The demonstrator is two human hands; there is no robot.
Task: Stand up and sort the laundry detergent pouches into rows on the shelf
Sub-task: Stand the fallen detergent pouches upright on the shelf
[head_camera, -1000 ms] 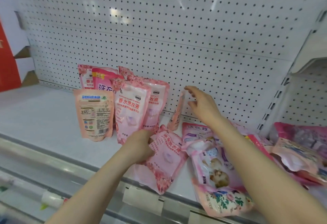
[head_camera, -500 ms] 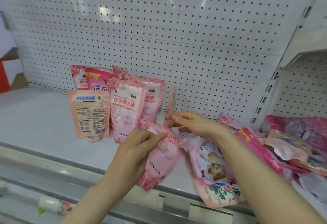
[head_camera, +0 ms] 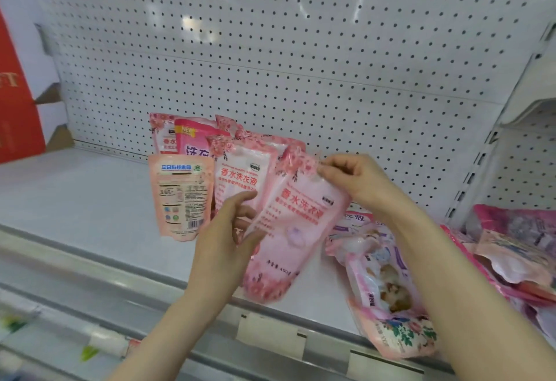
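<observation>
A pink floral detergent pouch (head_camera: 288,230) hangs tilted above the white shelf (head_camera: 90,200), held in both hands. My left hand (head_camera: 224,245) grips its lower left side, thumb in front. My right hand (head_camera: 358,182) pinches its top right corner. Behind it, several pink pouches stand in a group: a peach one with its back label showing (head_camera: 180,197), a floral one (head_camera: 240,176), and a darker pink one (head_camera: 192,139) at the back. More pouches lie flat in a pile (head_camera: 385,290) at the right.
The white pegboard wall (head_camera: 301,49) backs the shelf. A shelf upright (head_camera: 478,170) divides off the right bay, which holds more pink pouches (head_camera: 517,239). A red carton (head_camera: 15,94) stands at the far left. Price-tag holders (head_camera: 270,332) line the front rail.
The floral pouch has been lifted off the shelf and turned upright. My right hand came down from the wall and took its top corner. The thin pouch by the wall is now hidden.
</observation>
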